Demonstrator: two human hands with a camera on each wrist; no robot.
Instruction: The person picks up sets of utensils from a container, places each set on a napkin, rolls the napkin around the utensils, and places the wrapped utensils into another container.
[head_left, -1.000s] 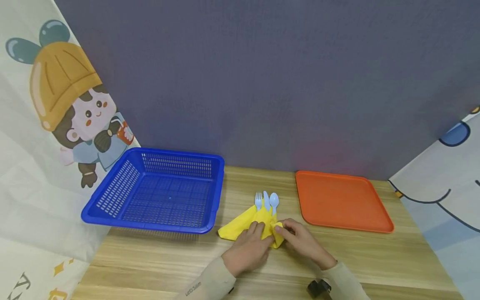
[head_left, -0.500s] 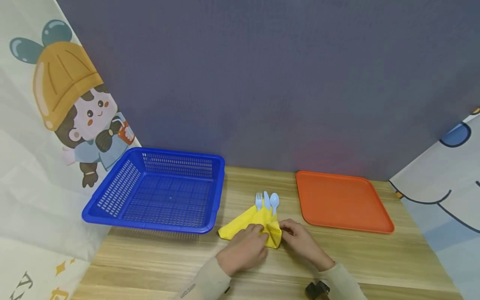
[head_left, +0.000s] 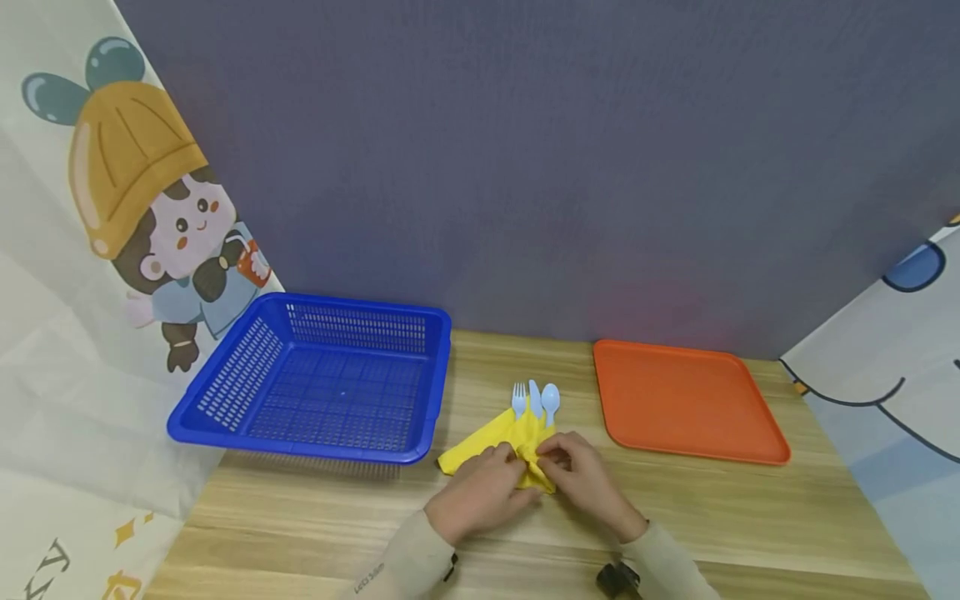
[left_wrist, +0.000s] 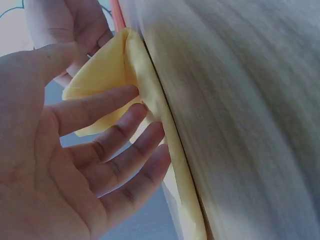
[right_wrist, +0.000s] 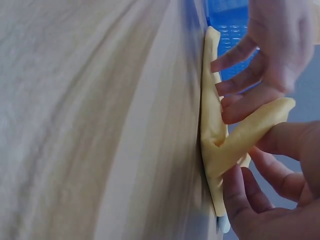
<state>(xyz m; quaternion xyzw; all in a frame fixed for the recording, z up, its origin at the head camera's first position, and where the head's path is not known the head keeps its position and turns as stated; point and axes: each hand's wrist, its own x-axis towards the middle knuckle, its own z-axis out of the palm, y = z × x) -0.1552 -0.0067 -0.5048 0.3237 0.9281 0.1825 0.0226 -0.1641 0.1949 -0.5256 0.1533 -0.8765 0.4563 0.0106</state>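
Observation:
A yellow cloth napkin (head_left: 480, 440) lies folded on the table with a light blue fork (head_left: 519, 400), knife (head_left: 535, 398) and spoon (head_left: 551, 400) sticking out of its far edge; their handles are hidden in the cloth. My left hand (head_left: 480, 492) presses the napkin with its fingertips, and in the left wrist view the fingers (left_wrist: 117, 135) reach out fairly straight against the cloth. My right hand (head_left: 588, 479) pinches the napkin's right part between thumb and fingers. That flap (right_wrist: 252, 130) stands raised off the table in the right wrist view.
To the left stands a blue plastic basket (head_left: 307, 451) with perforated sides. An orange tray (head_left: 686, 404) lies at the back right. Behind the wooden table (head_left: 300, 533) rises a dark grey panel (head_left: 525, 167), with printed cloths at both sides.
My right hand has moved left, carrying the napkin's right side inward over the middle. My left hand has shifted slightly left and nearer me. The basket and tray stay in place.

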